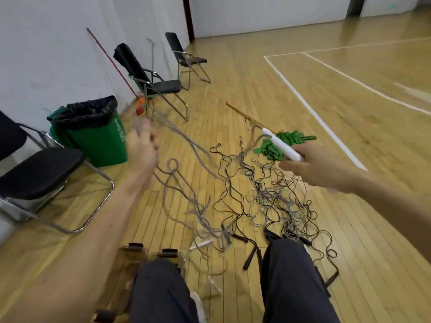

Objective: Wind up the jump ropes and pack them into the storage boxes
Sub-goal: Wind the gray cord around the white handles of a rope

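My right hand (312, 164) grips the white handle (283, 145) of a grey jump rope, held up over the floor. My left hand (142, 148) is raised at the left and pinches the grey rope (179, 183), whose loops hang down blurred to the floor. A tangle of thin black and grey ropes (272, 194) lies on the wooden floor in front of my knees, with several black handles (250, 257) near my legs. A second white handle (201, 244) lies on the floor. Clear storage boxes (142, 255) with dark latches stand by my left knee.
A green bin (100, 138) with a black liner stands at the left wall. Black folding chairs (154, 82) line the wall; another chair (39, 173) is close on my left. A green mop (286, 141) with a wooden stick lies beyond the ropes.
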The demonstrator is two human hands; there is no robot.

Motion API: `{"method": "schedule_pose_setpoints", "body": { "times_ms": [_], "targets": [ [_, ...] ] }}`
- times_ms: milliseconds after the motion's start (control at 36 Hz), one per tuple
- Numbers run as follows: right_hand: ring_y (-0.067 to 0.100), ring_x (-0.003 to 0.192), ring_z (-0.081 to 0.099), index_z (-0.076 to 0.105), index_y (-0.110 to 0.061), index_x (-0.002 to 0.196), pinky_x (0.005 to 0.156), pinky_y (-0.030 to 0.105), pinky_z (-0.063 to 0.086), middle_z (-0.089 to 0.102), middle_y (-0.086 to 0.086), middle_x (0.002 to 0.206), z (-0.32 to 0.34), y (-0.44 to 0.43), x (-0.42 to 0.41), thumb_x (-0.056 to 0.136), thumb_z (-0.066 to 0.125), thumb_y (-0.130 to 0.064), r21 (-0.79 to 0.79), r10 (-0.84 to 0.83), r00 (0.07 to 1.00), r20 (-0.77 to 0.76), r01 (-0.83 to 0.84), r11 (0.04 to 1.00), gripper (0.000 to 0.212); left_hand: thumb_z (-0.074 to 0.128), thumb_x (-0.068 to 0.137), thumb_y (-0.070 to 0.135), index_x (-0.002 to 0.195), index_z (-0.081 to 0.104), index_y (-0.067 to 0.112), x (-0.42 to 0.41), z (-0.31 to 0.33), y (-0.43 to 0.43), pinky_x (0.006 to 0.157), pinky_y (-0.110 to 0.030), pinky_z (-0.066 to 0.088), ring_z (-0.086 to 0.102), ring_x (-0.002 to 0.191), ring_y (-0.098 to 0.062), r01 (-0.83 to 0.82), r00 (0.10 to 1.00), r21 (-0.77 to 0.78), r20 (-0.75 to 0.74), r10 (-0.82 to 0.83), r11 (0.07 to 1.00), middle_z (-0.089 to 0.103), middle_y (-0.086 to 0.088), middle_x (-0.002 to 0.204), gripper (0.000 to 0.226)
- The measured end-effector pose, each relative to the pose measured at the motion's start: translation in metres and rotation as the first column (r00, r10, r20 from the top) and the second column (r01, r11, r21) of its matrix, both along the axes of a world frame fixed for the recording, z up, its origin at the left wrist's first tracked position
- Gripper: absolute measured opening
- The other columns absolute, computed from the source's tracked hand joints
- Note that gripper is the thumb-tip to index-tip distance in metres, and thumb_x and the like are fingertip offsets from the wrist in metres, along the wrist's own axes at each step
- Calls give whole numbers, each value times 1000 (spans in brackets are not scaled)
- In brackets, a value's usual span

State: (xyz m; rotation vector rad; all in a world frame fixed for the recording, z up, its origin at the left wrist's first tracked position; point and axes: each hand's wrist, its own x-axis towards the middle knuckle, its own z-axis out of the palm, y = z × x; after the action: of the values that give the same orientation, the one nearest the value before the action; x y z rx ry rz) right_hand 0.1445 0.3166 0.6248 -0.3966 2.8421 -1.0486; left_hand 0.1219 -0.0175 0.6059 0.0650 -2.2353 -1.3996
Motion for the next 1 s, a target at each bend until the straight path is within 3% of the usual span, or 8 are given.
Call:
{"method": "schedule_pose_setpoints", "body": {
  "times_ms": [333, 444, 528, 611, 722, 833, 917, 1000],
  "targets": [
    [15, 48, 37, 57, 6, 95, 44, 27, 35, 44, 5, 67, 6, -13, 3, 97, 65, -21, -210, 96, 983, 157, -61, 976, 28, 74, 90, 19, 80, 68, 14, 3, -24, -9, 52, -28, 46, 47, 48, -5, 181, 961, -145, 237, -144, 973, 50, 0, 59, 13],
    [15, 48, 37, 54, 5, 92, 46, 30, 35, 45, 3, 63, 5, -17, 11, 99, 61, -18, -261, 179, 959, 219, -120, 958, 25, 79, 84, 22, 131, 57, 21, 17, -59, -20, 86, -28, 50, 62, 106, -16, 458, 708, -495, 706, 34, 739, 66, -5, 117, 52],
    [14, 46, 34, 50, -7, 85, 47, 29, 33, 42, -1, 60, 9, -25, 16, 100, 60, -18, -341, 251, 922, 295, -143, 929, 21, 81, 82, 29, 157, 21, 32, 27, -54, -1, 117, -39, 32, 36, 143, -18, 566, 644, -363, 755, -121, 740, 35, -1, 158, 97],
    [14, 44, 35, 50, -9, 84, 44, 25, 36, 43, -3, 58, 6, -37, 20, 99, 62, -19, -370, 320, 870, 374, -177, 912, 22, 63, 83, 68, 149, 29, 51, 34, -25, 31, 123, -46, 19, 30, 145, -8, 513, 735, 158, 427, -527, 844, 34, 9, 159, 76],
    [12, 43, 32, 50, -9, 89, 42, 23, 33, 40, -1, 59, -6, -53, 27, 100, 60, -18, -474, 388, 783, 486, -137, 870, 17, 44, 87, 74, 138, 46, 48, 43, -5, 75, 106, -31, 40, 58, 119, -9, 603, 766, 128, 183, -616, 787, 63, 10, 126, 57],
    [11, 43, 30, 57, -9, 88, 41, 21, 29, 37, -1, 61, -9, -51, 28, 95, 63, -29, -591, 439, 706, 556, -37, 806, 22, 67, 91, 47, 111, 59, 27, 45, -5, 96, 48, -44, 50, 54, 54, -27, 603, 792, 62, 70, -606, 795, 57, -4, 69, 29],
    [9, 43, 31, 56, -9, 91, 40, 19, 29, 37, -2, 61, -16, -46, 29, 88, 68, -35, -637, 465, 665, 585, 21, 771, 29, 66, 91, 39, 101, 59, 26, 42, -11, 97, 42, -41, 31, 36, 47, -27, 618, 775, 99, 88, -625, 780, 41, -25, 68, 18],
    [8, 46, 32, 50, -11, 96, 42, 18, 33, 40, -2, 65, -24, -41, 29, 93, 69, -24, -675, 516, 657, 550, -14, 737, 23, 57, 100, 29, 99, 55, 23, 44, -12, 97, 42, -25, 34, 45, 45, -18, 558, 801, 219, 107, -589, 800, 48, -2, 66, 6]
  ]
}}
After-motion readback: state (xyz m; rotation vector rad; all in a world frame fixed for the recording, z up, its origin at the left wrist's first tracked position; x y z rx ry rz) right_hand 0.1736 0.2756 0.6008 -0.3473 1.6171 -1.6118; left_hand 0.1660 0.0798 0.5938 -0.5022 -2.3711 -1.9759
